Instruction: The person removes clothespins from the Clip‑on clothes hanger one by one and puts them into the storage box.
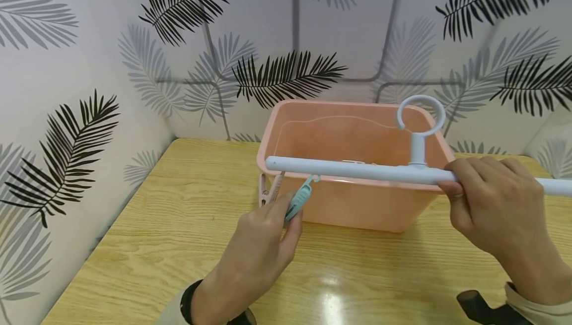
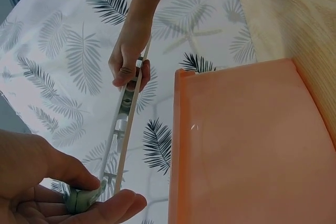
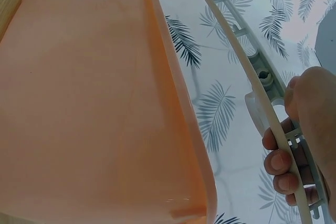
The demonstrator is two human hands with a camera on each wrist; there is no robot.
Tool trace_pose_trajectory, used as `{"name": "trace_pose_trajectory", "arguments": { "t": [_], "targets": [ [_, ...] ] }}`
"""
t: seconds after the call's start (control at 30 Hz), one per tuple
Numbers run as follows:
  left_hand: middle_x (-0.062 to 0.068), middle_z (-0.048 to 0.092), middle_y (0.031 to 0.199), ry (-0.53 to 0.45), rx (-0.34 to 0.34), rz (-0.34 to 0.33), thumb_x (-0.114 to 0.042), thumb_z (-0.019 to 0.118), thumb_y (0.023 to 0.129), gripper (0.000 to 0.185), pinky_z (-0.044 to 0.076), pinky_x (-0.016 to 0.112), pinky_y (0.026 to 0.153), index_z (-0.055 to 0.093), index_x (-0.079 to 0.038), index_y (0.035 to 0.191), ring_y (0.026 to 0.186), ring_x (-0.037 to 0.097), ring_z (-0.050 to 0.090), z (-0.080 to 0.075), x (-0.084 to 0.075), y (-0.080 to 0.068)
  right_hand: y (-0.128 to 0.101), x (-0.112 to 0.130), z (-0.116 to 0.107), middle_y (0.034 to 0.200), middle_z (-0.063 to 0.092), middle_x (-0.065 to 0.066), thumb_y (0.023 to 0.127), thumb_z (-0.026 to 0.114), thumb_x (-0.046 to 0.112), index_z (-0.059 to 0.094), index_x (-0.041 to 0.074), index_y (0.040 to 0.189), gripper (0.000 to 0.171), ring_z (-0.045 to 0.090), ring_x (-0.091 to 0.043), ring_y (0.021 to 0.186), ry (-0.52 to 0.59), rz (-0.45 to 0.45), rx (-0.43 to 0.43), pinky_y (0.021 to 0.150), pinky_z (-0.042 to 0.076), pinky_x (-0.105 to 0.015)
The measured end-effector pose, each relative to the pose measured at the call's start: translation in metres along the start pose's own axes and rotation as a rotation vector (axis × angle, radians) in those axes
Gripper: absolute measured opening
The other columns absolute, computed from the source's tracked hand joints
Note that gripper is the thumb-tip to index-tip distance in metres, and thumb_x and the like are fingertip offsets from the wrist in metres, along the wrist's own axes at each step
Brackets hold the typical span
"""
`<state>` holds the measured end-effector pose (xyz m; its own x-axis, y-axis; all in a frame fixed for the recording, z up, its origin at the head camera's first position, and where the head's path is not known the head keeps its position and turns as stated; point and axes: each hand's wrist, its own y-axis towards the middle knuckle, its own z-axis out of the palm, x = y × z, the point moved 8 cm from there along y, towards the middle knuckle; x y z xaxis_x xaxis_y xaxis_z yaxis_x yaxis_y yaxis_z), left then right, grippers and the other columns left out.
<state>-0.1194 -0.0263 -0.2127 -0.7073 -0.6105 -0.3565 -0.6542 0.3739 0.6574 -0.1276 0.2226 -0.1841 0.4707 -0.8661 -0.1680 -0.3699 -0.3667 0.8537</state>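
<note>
My right hand (image 1: pixel 498 208) grips a pale blue hanger bar (image 1: pixel 344 169) with a ring-shaped hook on top. The bar is held level across the front of a pink plastic bin (image 1: pixel 357 211). Seen from the right wrist, its underside is hollow and ribbed, and the fingers (image 3: pixel 278 163) curl round it. Between thumb and fingers my left hand (image 1: pixel 254 250) pinches a mint-green clothes clip (image 1: pixel 298 201), whose small hook points up at the bar's left end. A pale pinkish clip (image 1: pixel 267 193) shows just beyond the left hand, below that end; its lower part is hidden.
The bin stands on a wood-grain table (image 1: pixel 187 201), near the wall at the back. Leaf-patterned covering (image 1: pixel 201 67) lines the back and left sides. Low in the bin, a small pale object (image 1: pixel 353 162) peeks over the bar.
</note>
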Motion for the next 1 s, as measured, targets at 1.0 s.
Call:
{"name": "trace_pose_trajectory", "arguments": {
  "t": [1.0],
  "targets": [
    [0.01, 0.068, 0.083, 0.059, -0.07, 0.113, 0.005, 0.069, 0.083, 0.035, 0.052, 0.023, 0.057, 0.06, 0.009, 0.116, 0.062, 0.013, 0.06, -0.025, 0.002, 0.001, -0.004, -0.008, 0.009, 0.066, 0.059, -0.016, 0.102, 0.035, 0.041, 0.05, 0.0, 0.073, 0.053, 0.058, -0.037, 0.062, 0.004, -0.003, 0.023, 0.059, 0.04, -0.049]
  ]
}}
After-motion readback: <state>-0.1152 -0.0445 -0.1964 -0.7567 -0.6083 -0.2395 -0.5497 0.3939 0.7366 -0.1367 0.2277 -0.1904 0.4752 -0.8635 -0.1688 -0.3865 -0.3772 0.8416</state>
